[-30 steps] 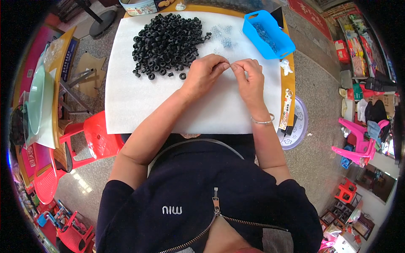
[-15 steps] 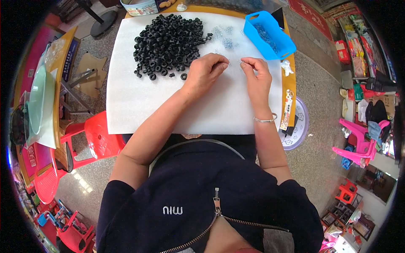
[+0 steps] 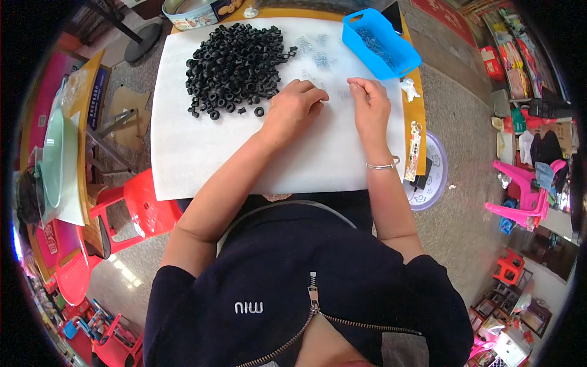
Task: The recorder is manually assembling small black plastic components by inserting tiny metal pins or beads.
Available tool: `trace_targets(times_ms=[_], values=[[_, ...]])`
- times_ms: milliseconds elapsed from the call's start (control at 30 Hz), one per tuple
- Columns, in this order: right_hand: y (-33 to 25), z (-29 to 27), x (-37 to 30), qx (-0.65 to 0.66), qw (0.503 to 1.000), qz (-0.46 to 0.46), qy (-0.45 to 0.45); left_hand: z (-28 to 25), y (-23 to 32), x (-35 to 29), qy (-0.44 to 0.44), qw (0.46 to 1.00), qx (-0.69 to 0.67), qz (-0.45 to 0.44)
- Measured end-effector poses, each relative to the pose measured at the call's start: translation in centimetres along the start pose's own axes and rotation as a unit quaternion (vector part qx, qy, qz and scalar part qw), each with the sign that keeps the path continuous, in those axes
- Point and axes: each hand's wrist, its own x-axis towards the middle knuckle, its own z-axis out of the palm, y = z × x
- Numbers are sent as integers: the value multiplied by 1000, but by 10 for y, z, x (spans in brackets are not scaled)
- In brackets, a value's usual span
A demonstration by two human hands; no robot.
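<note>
My left hand point(image 3: 295, 109) is over the middle of a white sheet point(image 3: 208, 159), its fingers bent and pinched together near small shiny pieces. What lies between those fingertips is too small to make out. A little to its right, my right hand point(image 3: 372, 109) is closed too, thumb against curled fingers; anything in it is hidden. Left of my left hand lies a big heap of small black ring-like parts point(image 3: 235, 64), a few of them loose at its near edge. Beyond my hands, small clear or silvery pieces point(image 3: 320, 59) are scattered on the sheet.
A blue basket point(image 3: 400, 68) with more small shiny pieces stands at the far right of the yellow table point(image 3: 417, 160). A round tin point(image 3: 191, 19) is at the far left. A crumpled white tissue point(image 3: 409, 90) lies at the right edge; a red chair point(image 3: 150, 205) stands left.
My left fingertips have dropped nearer the sheet and toward me, while my right fingertips now sit slightly farther out. The whole view has shifted a little.
</note>
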Motion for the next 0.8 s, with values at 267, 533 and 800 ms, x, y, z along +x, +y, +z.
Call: trace_targets(times_ms=[267, 533, 800], values=[[6, 7, 1, 28, 999, -9, 37, 0, -1, 0, 50, 994, -94, -32], [7, 9, 1, 48, 998, -8, 44, -43, 16, 11, 169, 964, -181, -92], [3, 8, -2, 57, 998, -5, 34, -77, 7, -39, 128, 976, 44, -168]])
